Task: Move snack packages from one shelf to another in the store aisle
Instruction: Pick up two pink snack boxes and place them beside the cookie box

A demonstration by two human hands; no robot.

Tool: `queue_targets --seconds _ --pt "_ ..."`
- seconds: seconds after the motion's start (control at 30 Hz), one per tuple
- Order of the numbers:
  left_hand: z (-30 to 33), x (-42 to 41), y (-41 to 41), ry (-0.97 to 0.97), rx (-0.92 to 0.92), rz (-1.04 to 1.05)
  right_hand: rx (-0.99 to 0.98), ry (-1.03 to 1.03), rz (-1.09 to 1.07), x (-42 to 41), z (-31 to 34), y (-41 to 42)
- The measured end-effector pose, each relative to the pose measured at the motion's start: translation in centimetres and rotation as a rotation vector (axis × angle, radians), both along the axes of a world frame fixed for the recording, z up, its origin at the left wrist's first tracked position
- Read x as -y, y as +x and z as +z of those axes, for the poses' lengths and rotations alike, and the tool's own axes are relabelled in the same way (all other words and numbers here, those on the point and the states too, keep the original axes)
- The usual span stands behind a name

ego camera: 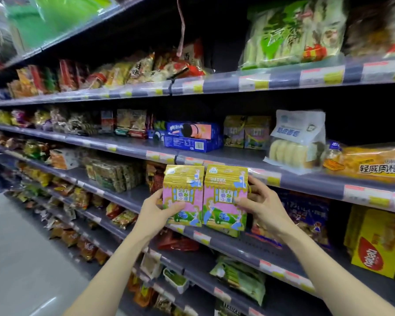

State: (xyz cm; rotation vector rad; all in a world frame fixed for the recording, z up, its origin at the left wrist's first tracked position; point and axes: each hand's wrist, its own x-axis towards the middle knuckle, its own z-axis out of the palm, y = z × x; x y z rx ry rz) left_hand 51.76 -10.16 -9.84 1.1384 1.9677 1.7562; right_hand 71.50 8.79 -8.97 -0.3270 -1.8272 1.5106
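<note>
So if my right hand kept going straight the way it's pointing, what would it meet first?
Probably the grey shelf edge with price tags, just above the right hand holding the pink-and-gold house-shaped box; depth is unclear.

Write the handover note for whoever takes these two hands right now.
Left hand: grips the left pink box at its lower left edge.
Right hand: grips the right pink box, fingers around its right side.
Both boxes are upright, side by side, held in the air in front of the shelf edge.
Two matching boxes stand on the shelf above, right of the blue cookie boxes, with bare shelf in front of them.
Done: pair lifted. Left: set both down on a shelf; the gap beside the matching boxes looks the likely spot.
</note>
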Motion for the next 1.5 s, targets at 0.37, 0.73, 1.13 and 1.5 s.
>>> queue_targets --seconds 0.37,0.73,1.13,1.5 --pt "5.7 -6.2 -5.8 0.14 -0.072 -0.069 -0.099 0.12 -0.13 -3.9 6.7 -4.3" --pt "9.1 -16.0 -8.0 0.184 -0.141 -0.117 -0.138 0.194 -0.37 -10.1 9.9 -5.6" --pt "8.3 -22.9 -10.1 0.102 -0.295 -0.172 0.043 0.308 -0.655 -11.4 8.6 -7.3" --pt "8.6 -24.1 -11.2 0.064 -0.312 -0.196 0.073 0.28 -0.803 -10.9 8.2 -8.4"
